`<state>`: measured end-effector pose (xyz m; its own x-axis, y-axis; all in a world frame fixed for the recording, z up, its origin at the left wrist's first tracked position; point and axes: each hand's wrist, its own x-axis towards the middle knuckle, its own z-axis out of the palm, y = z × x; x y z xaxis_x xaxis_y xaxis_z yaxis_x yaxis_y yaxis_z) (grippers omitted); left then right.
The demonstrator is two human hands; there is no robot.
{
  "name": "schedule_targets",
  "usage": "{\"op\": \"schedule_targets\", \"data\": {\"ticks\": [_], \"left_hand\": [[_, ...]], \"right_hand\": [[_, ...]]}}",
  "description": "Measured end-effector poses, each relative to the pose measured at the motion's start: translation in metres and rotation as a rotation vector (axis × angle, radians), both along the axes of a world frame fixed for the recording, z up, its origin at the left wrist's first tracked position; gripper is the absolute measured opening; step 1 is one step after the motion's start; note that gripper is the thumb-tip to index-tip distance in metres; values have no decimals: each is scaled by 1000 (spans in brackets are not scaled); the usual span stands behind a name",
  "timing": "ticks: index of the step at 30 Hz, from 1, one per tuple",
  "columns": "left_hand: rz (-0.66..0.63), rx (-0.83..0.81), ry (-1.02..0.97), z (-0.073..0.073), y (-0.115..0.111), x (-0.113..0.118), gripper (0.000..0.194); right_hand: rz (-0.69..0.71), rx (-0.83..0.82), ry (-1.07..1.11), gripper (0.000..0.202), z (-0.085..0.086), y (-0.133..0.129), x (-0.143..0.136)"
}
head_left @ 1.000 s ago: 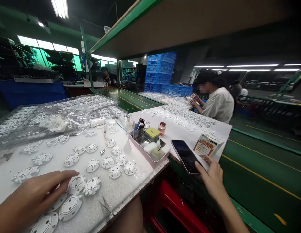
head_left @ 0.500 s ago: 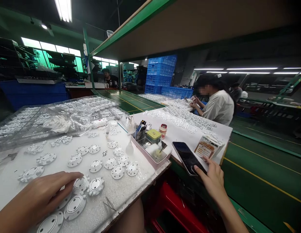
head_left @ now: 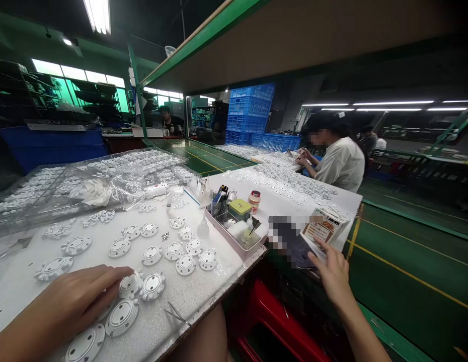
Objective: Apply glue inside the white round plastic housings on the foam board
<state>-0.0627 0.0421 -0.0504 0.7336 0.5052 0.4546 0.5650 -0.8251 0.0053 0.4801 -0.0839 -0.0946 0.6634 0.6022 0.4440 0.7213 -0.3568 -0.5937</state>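
Observation:
My left hand [head_left: 81, 296] lies low over the white bench with its fingers stretched out. Its index fingertip touches a round white part [head_left: 129, 284] with a notched rim and small dark holes. Similar discs lie around it, one of them [head_left: 122, 317] just below the fingers. On the right, my right hand [head_left: 334, 274] is open, thumb and fingers apart. Its thumb is at the lower right edge of a phone [head_left: 290, 241], whose screen is pixelated. The other fingers reach to a printed carton [head_left: 324, 229] behind the phone.
A pink organiser [head_left: 234, 241] with tools stands between my hands, near a small jar [head_left: 254, 200]. Metal tweezers [head_left: 176, 314] lie at the bench edge. Bagged white parts [head_left: 143, 166] cover the back left. A co-worker [head_left: 339, 161] sits at right. A red stool [head_left: 279, 327] stands below.
The view has shifted slightly, so the near discs appear a little further right. My right hand remains by the phone, and the phone is now pixelated. My left hand stays on the same disc.

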Motion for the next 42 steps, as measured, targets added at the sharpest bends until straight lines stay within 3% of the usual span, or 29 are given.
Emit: {"op": "schedule_targets", "data": {"ticks": [4, 7, 12, 15, 20, 24, 30, 32, 36, 42], "left_hand": [[-24, 18, 13, -1, 1, 0, 29], [41, -15, -6, -2, -2, 1, 26], [92, -76, -1, 1, -9, 7, 24], [104, -95, -59, 3, -12, 9, 23], [114, -106, -91, 1, -14, 11, 23], [121, -78, -82, 1, -13, 11, 23], [87, -45, -8, 2, -10, 8, 25], [63, -21, 25, 2, -9, 7, 25], [30, 28, 56, 4, -9, 9, 23], [2, 58, 67, 14, -14, 17, 21]], "right_hand": [[42, 57, -10, 60, 7, -8, -7], [141, 26, -66, 54, 15, -11, -16], [286, -231, -266, 50, 36, 1, -23], [274, -326, -328, 51, 46, 16, -18], [260, -382, -358, 52, 49, 34, -14], [213, -316, -382, 53, 60, 30, -21], [169, -12, -348, 53, 83, 13, -33], [149, -60, -306, 56, 82, 11, -35], [-8, -383, -176, 78, 68, 16, -40], [-72, -545, -340, 87, 47, 31, -39]]}}
